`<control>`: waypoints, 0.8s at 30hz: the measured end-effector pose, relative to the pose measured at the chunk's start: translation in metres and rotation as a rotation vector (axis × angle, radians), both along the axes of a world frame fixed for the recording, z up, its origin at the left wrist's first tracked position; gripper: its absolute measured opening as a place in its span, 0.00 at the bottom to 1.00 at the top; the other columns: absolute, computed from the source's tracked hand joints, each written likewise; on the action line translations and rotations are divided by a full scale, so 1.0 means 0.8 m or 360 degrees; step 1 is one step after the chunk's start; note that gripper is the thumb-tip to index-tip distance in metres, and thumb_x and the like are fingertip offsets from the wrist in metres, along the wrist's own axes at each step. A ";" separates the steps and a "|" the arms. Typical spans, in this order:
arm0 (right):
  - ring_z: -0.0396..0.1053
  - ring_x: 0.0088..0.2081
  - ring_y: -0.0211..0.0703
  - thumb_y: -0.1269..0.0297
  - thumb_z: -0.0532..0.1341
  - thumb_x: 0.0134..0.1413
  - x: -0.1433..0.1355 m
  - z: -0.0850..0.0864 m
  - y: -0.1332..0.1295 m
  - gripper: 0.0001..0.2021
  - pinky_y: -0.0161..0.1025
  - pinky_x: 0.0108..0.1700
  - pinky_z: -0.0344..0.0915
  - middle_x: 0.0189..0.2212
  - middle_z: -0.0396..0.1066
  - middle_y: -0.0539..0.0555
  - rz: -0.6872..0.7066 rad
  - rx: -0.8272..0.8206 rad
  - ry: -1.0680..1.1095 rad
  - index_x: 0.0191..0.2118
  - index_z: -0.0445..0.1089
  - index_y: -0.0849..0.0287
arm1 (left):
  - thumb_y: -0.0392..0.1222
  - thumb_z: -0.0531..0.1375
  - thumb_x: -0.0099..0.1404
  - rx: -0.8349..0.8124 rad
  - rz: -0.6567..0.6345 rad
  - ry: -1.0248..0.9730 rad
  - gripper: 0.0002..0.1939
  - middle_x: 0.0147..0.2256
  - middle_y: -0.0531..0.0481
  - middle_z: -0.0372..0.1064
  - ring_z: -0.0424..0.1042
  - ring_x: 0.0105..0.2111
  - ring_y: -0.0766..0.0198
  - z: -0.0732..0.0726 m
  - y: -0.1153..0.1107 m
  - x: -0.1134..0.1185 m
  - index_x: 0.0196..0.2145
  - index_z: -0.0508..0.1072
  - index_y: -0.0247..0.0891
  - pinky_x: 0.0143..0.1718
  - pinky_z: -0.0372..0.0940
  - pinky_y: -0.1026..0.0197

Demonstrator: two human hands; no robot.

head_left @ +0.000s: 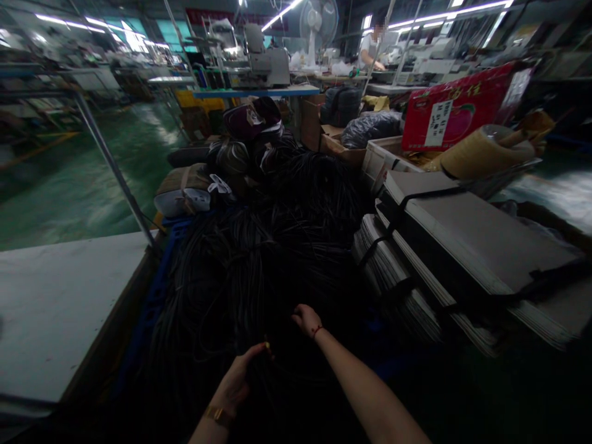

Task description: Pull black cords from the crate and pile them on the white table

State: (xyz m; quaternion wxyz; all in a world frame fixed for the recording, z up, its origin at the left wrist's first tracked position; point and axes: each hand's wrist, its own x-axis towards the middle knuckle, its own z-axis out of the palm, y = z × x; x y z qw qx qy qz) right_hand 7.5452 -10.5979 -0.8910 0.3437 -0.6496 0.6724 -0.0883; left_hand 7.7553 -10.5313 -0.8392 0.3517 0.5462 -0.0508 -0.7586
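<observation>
A large heap of black cords [250,253], gathered in loops and bundles, spreads out in front of me on a blue pallet [155,296]. My left hand [237,377], with a gold watch band at the wrist, is closed over the near part of the heap; a small yellow spot shows at its thumb tip. Farther forward and to the right, my right hand [306,320] has its fingers curled closed among the dark cords, a red bracelet on its wrist. What either hand grips is lost in the darkness.
Strapped stacks of grey boards [481,228] lie on the right, behind them a white crate [382,161] and a red box [456,114]. Rolled fabric bundles [185,190] sit at the heap's back. A white table [69,290] stands left. A person [372,49] works at the back.
</observation>
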 end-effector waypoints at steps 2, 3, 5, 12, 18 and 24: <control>0.68 0.42 0.39 0.61 0.55 0.56 -0.009 0.000 0.000 0.10 0.33 0.39 0.58 0.40 0.71 0.53 0.0014 -0.0038 0.0000 0.42 0.67 0.57 | 0.34 0.66 0.51 -0.0001 -0.0005 -0.0008 0.11 0.27 0.44 0.76 0.75 0.29 0.60 -0.002 0.000 0.000 0.34 0.74 0.28 0.35 0.71 0.60; 0.68 0.42 0.40 0.60 0.54 0.57 -0.014 0.002 -0.001 0.10 0.33 0.39 0.58 0.40 0.71 0.53 0.0023 -0.0062 0.0009 0.42 0.67 0.57 | 0.35 0.66 0.51 -0.0001 -0.0003 -0.0017 0.11 0.27 0.44 0.76 0.75 0.28 0.61 -0.003 0.000 -0.001 0.34 0.74 0.28 0.34 0.71 0.60; 0.68 0.42 0.41 0.61 0.52 0.58 -0.023 0.007 -0.006 0.10 0.34 0.41 0.58 0.41 0.71 0.55 0.0039 -0.0111 0.0045 0.42 0.66 0.57 | 0.35 0.66 0.51 0.0009 0.0001 -0.0032 0.11 0.27 0.45 0.76 0.75 0.28 0.61 -0.005 0.001 -0.002 0.33 0.74 0.29 0.32 0.71 0.61; 0.69 0.40 0.41 0.60 0.53 0.56 -0.022 0.002 -0.015 0.11 0.34 0.37 0.59 0.41 0.70 0.54 0.0081 -0.0083 0.0155 0.43 0.65 0.57 | 0.35 0.66 0.51 -0.0029 -0.0002 -0.0015 0.10 0.26 0.45 0.76 0.75 0.27 0.61 -0.007 0.001 -0.002 0.32 0.75 0.30 0.32 0.71 0.61; 0.71 0.38 0.42 0.62 0.61 0.45 -0.001 -0.013 0.002 0.10 0.34 0.33 0.60 0.40 0.71 0.54 0.0184 0.0036 0.0229 0.36 0.69 0.57 | 0.34 0.66 0.51 -0.0025 0.0013 -0.0008 0.09 0.27 0.45 0.76 0.75 0.27 0.61 -0.006 0.003 -0.002 0.33 0.74 0.30 0.33 0.71 0.60; 0.72 0.39 0.47 0.64 0.57 0.49 -0.014 0.015 -0.003 0.08 0.37 0.36 0.61 0.36 0.73 0.57 0.0216 -0.0034 0.0342 0.35 0.69 0.59 | 0.34 0.65 0.51 -0.0038 0.0009 -0.0016 0.10 0.27 0.45 0.76 0.75 0.28 0.61 -0.007 0.003 -0.002 0.33 0.75 0.29 0.33 0.72 0.60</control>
